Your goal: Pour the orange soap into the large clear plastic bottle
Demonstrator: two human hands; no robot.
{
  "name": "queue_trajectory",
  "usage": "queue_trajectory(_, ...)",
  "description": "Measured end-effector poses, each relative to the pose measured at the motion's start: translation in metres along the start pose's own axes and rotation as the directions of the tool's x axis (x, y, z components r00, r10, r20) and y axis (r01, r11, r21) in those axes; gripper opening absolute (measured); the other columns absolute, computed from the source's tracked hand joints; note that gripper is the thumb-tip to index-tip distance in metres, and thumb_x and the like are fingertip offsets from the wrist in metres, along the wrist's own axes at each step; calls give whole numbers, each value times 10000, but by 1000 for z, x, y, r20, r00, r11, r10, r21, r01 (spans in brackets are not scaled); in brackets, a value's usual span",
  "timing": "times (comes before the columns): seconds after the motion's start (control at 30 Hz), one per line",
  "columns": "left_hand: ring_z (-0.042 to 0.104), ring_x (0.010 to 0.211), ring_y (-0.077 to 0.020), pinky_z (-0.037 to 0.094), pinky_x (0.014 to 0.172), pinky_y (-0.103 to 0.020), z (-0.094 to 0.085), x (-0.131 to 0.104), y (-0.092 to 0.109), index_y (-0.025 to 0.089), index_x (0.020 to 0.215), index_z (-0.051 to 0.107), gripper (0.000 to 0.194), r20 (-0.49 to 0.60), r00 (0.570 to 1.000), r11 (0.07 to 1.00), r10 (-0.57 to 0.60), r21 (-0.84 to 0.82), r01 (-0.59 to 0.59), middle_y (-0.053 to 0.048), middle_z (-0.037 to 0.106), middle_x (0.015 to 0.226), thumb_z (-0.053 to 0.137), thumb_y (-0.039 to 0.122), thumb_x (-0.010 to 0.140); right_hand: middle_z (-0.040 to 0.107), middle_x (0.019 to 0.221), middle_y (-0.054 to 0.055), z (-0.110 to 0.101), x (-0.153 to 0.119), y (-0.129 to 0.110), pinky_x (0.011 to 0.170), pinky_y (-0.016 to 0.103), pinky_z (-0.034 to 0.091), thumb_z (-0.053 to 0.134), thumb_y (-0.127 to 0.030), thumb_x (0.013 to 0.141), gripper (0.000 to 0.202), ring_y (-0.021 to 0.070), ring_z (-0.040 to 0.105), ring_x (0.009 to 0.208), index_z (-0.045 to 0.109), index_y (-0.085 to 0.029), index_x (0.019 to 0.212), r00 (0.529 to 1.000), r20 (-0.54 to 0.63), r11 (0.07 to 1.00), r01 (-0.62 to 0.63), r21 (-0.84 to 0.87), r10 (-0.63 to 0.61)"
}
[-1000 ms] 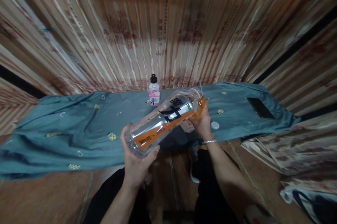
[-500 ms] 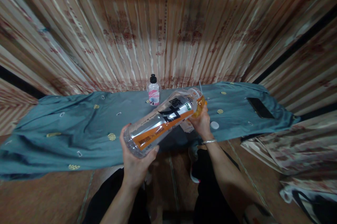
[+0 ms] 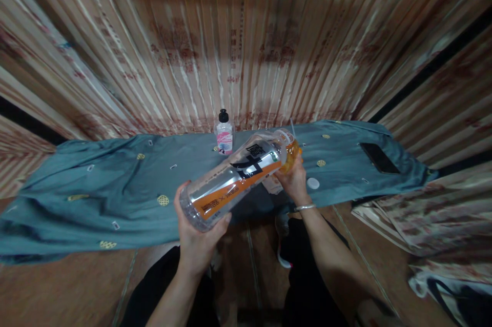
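My left hand (image 3: 198,242) is wrapped round the base of a large clear plastic bottle (image 3: 234,181) with an orange and silver label. The bottle is tilted, its neck end pointing up and to the right. My right hand (image 3: 294,181) grips a smaller container with orange contents (image 3: 291,159), which meets the neck of the big bottle. Where the two mouths meet is hard to make out. A white round cap (image 3: 313,183) lies on the cloth beside my right hand. Behind the bottle stands a small clear bottle with a black top (image 3: 225,135) and pink label.
A blue-green patterned cloth (image 3: 126,204) covers the long low surface. A dark phone (image 3: 380,158) lies at its right end. Partly hidden under the big bottle is a pale packet (image 3: 272,184). Striped curtains (image 3: 246,60) hang behind and at both sides; a bag (image 3: 449,291) sits lower right.
The big bottle has rolled slightly about its length, so its label print shows a little differently. Both hands keep nearly the same place and hold.
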State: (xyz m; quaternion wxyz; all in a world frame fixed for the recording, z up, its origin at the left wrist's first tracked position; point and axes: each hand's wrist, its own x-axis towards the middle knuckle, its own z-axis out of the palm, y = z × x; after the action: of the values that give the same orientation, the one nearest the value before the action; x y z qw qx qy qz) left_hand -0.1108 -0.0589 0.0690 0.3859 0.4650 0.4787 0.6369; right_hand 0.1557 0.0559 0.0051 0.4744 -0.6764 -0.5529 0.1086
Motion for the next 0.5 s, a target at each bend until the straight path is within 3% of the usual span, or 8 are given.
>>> queue_trajectory(0.5, 771, 1020, -274, 666, 883, -393, -1, 1, 2, 262, 1393, 436, 971, -20, 999, 999, -34, 0, 34, -77, 710, 1201, 986, 247, 594, 686, 1326, 229, -1, 0, -1, 1016, 590, 575, 756, -508, 741, 873, 386, 708, 1193, 437, -127, 1459, 1000, 7, 1000, -3, 0, 3)
